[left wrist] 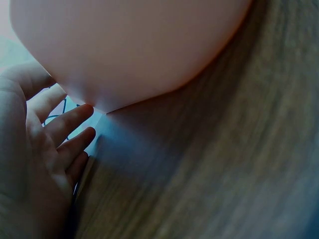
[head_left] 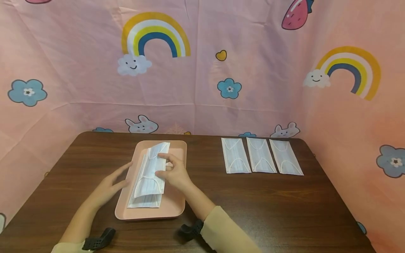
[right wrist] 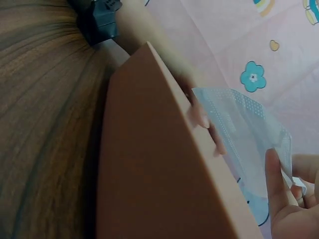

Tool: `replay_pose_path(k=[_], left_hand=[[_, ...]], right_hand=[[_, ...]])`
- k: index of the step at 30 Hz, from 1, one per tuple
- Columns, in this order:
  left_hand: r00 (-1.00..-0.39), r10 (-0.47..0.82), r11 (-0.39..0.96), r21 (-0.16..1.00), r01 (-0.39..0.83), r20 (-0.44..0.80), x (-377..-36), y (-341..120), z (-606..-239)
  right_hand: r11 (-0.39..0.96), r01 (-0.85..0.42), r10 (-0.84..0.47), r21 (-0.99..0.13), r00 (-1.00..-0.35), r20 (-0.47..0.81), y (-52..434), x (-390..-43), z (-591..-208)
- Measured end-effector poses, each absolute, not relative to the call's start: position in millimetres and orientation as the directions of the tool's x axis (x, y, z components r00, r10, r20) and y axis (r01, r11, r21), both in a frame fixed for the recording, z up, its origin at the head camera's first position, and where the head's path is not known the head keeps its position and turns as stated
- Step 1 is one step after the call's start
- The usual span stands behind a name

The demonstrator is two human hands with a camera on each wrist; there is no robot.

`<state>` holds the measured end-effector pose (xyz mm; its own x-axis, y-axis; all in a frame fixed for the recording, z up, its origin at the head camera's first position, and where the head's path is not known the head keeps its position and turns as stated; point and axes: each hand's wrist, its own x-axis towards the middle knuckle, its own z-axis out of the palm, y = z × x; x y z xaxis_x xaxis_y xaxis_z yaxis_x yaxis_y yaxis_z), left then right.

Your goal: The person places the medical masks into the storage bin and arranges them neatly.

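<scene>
a pink tray (head_left: 177,207) is seen on the dark wooden tabletop (head_left: 253,211), and a small stack of white face masks (head_left: 145,200) lies lengthwise inside it. the top mask (head_left: 151,172) of the stack is pinched along its right edge by the right hand (head_left: 174,172), thumb and forefinger closed on the material while the other fingers are loosely bent above the tray. the right forearm, in a cream sleeve (head_left: 224,232), is brought in from the lower right at a slant, with a black wrist mount (head_left: 191,230) strapped just behind the wrist. in the right wrist view the lifted mask (right wrist: 244,134) is shown raised off the tray's rim (right wrist: 164,164), with a fingertip (right wrist: 276,179) pressed against its near face. the left hand (head_left: 110,184) is held flat and relaxed, fingers straight and slightly spread, its tips laid against the left rim of the tray; nothing is gripped by it. in the left wrist view the left hand's fingers (left wrist: 70,134) are seen stretched out beside the tray's rounded corner (left wrist: 129,55). the two hands are kept apart, one on either side of the stack. three further masks (head_left: 261,155) are laid side by side in a row on the far right part of the tabletop, well apart from the tray. a pink cloth backdrop (head_left: 253,70) printed with rainbows and flowers is hung behind and to the right.
</scene>
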<state>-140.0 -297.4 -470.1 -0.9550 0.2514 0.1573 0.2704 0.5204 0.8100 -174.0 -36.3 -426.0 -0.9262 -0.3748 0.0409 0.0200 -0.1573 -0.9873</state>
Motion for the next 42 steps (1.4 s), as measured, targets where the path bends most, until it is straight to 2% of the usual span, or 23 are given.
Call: replay_pose_path(k=[10, 23, 42], left_hand=[[-0.952, 0.251, 0.515, 0.809, 0.285, 0.175, -140, -298, -469], [-0.953, 0.251, 0.511, 0.813, 0.28, 0.17, -141, -299, -471], [-0.957, 0.247, 0.51, 0.819, 0.263, 0.154, -142, -298, -471]], right_hand=[[-0.017, -0.012, -0.292, -1.0, -0.956, 0.017, -52, -175, -438], [0.173, -0.024, -0.279, -0.985, -0.96, -0.026, -53, -172, -442], [0.539, -0.093, -0.282, -0.837, -0.956, -0.075, -53, -169, -447]])
